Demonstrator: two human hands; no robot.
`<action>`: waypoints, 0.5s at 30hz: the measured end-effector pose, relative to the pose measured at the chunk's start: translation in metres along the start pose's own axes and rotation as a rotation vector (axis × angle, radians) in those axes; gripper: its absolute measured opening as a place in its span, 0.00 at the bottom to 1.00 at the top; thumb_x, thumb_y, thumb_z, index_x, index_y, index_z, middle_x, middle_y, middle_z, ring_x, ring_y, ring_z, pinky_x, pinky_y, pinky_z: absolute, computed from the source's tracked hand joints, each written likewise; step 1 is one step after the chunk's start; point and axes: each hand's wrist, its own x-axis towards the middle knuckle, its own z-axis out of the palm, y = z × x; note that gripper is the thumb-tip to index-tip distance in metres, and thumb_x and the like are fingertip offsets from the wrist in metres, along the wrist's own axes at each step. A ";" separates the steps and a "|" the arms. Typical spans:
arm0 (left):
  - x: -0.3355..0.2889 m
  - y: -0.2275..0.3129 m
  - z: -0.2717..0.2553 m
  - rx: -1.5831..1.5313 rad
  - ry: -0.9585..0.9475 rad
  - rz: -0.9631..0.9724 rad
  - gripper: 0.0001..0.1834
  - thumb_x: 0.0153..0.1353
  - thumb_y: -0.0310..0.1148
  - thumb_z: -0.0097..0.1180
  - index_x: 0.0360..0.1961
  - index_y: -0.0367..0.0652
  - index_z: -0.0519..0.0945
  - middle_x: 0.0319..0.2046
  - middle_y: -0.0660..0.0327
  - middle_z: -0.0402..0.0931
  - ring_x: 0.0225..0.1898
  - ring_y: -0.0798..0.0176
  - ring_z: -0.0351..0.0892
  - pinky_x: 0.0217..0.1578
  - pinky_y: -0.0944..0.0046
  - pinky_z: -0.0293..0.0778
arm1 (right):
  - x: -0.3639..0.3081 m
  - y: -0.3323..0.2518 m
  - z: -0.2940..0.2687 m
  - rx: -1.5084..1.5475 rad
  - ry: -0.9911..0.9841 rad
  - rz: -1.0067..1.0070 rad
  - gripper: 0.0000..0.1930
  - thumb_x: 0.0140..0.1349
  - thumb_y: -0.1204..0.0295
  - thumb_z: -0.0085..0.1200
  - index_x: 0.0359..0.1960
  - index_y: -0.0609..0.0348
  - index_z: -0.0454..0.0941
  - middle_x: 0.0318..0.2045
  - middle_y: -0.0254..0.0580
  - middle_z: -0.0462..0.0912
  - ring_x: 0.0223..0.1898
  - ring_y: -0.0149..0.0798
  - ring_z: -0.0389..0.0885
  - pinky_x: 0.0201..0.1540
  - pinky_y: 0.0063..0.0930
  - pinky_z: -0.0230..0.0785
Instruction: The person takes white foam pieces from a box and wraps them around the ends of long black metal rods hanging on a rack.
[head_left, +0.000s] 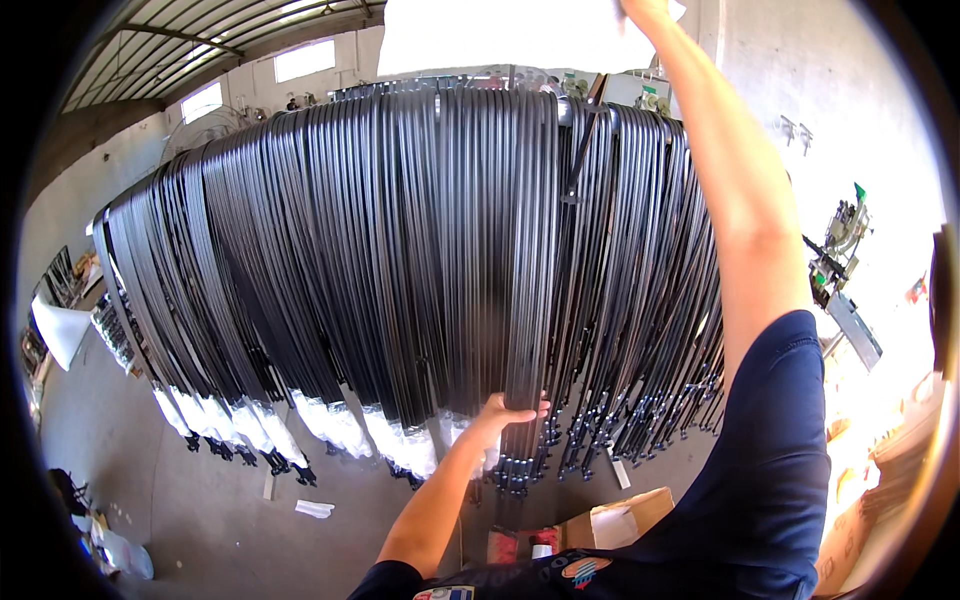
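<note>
Long, thin black tubes or cables hang side by side in a dense row over a rack. Around the lower part of one bunch of them, my left hand is closed. Small dark fittings show at the lower ends. White wraps cover the lower ends of several bunches on the left; those on the right are bare. My right arm is stretched up, and my right hand grips the edge of a white sheet at the top. Part of that hand is cut off by the frame.
An open cardboard box sits on the floor below the row. A white scrap lies on the floor. Green and grey machinery stands at the right. A pale container is at the lower left.
</note>
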 end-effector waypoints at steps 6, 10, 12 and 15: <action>0.000 0.003 0.003 0.042 0.014 0.017 0.22 0.48 0.21 0.55 0.48 0.32 0.70 0.39 0.50 0.75 0.43 0.57 0.76 0.49 0.62 0.68 | 0.044 -0.021 -0.043 -0.060 0.107 -0.049 0.18 0.60 0.65 0.37 0.24 0.73 0.68 0.26 0.63 0.72 0.30 0.59 0.68 0.36 0.42 0.59; 0.000 0.000 0.010 0.070 0.067 0.033 0.20 0.47 0.21 0.56 0.44 0.33 0.72 0.36 0.52 0.77 0.39 0.58 0.78 0.45 0.62 0.71 | 0.074 -0.025 -0.080 -0.165 0.047 -0.045 0.20 0.61 0.64 0.33 0.28 0.74 0.68 0.30 0.61 0.73 0.33 0.55 0.69 0.39 0.41 0.59; 0.000 -0.001 0.014 0.077 0.097 0.042 0.19 0.46 0.21 0.57 0.43 0.34 0.73 0.34 0.53 0.77 0.37 0.58 0.78 0.43 0.61 0.73 | 0.083 -0.025 -0.094 -0.255 0.014 -0.111 0.20 0.62 0.64 0.33 0.30 0.74 0.68 0.30 0.60 0.73 0.33 0.54 0.69 0.39 0.41 0.59; -0.010 0.004 0.019 0.047 0.114 0.038 0.18 0.46 0.20 0.57 0.42 0.33 0.73 0.33 0.52 0.77 0.36 0.58 0.79 0.42 0.61 0.74 | 0.063 -0.037 -0.098 -0.125 -0.013 0.044 0.19 0.62 0.65 0.34 0.29 0.74 0.69 0.30 0.62 0.73 0.34 0.56 0.70 0.39 0.41 0.59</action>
